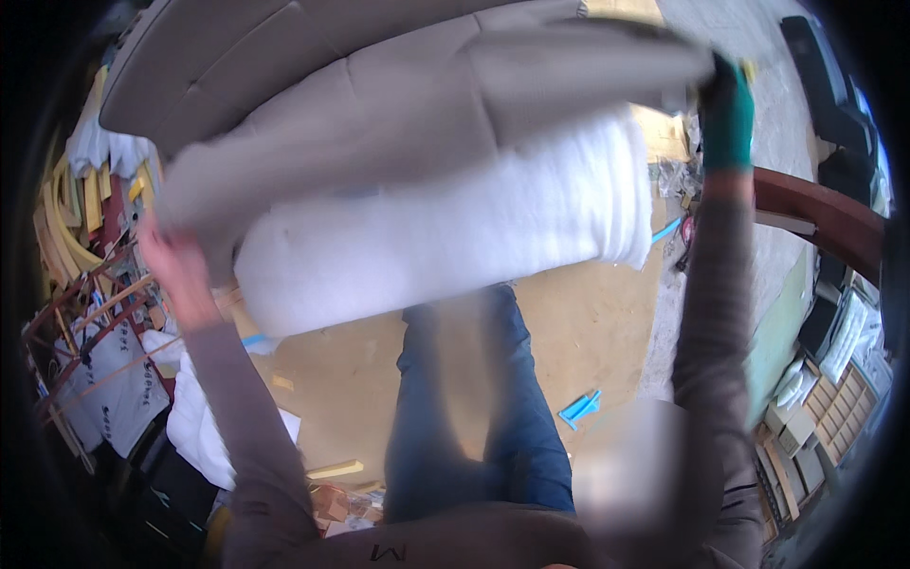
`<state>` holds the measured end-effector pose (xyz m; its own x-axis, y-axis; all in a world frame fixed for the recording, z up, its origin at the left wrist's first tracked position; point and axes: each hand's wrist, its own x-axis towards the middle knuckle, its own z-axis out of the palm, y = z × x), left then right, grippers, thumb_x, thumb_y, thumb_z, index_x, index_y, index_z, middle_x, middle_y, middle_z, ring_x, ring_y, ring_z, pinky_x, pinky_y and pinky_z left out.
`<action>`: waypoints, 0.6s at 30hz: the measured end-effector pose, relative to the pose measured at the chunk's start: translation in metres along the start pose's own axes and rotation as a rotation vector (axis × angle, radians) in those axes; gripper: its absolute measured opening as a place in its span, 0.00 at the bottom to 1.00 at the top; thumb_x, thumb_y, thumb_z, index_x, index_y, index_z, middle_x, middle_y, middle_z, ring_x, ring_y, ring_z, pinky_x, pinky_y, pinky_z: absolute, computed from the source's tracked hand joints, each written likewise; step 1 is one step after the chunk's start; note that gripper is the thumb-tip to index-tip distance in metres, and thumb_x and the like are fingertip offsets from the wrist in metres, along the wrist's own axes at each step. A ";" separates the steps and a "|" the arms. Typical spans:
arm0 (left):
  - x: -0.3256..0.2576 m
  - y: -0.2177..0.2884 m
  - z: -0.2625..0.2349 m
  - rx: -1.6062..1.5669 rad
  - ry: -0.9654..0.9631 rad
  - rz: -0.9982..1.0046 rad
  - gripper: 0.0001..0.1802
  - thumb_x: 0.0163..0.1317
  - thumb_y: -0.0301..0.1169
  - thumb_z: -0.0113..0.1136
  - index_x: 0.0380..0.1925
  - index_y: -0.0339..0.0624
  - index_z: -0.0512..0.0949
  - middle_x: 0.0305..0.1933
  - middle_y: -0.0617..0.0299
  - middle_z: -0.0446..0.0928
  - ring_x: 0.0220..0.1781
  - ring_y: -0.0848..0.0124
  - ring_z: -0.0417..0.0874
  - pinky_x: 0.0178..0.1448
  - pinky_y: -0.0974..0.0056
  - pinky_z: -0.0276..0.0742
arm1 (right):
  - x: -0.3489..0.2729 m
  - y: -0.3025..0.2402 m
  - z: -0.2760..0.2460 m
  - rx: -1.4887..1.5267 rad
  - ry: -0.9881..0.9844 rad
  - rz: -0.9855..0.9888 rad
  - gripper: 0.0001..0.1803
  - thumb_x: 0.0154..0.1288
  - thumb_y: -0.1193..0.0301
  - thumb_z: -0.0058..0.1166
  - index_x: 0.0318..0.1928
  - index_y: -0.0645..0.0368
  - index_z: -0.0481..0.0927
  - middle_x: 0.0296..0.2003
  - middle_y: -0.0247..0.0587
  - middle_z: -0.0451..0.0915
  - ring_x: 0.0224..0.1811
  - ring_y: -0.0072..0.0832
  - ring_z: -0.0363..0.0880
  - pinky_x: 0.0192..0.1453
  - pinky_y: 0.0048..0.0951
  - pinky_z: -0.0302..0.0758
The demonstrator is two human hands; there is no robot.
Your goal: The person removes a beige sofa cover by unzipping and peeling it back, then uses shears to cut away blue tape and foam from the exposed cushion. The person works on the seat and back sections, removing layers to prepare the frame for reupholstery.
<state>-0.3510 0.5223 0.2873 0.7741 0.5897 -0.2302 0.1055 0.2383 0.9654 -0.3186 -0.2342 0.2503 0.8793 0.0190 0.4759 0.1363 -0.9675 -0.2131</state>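
Observation:
A grey upholstery cover stretches between my two hands, its near edge blurred by motion. Under it lies a thick white padded cushion, its near side and right end bare. My left hand, ungloved and smeared, is closed at the cover's left corner. At the upper right, my right hand in a green glove grips the cover's other end; its fingertips are partly hidden. Behind the cover stands a curved grey tufted backrest.
Brown board lies beneath the cushion and my legs. A small blue piece rests on it. Wood and foam scraps crowd the left. At right are a red-brown curved beam and a slatted wooden crate.

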 end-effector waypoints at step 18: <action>-0.191 -0.281 0.002 0.699 -0.997 -0.429 0.14 0.79 0.36 0.57 0.45 0.36 0.84 0.43 0.61 0.86 0.46 0.74 0.85 0.53 0.65 0.80 | -0.341 -0.248 -0.044 1.134 -0.417 1.596 0.20 0.75 0.61 0.63 0.58 0.61 0.83 0.44 0.41 0.89 0.35 0.26 0.87 0.36 0.25 0.81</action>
<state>-0.5274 0.3411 0.0607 0.6947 -0.3322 -0.6380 0.5281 -0.3666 0.7659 -0.6723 -0.0119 0.1785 0.4874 -0.3290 -0.8088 -0.7050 0.3983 -0.5868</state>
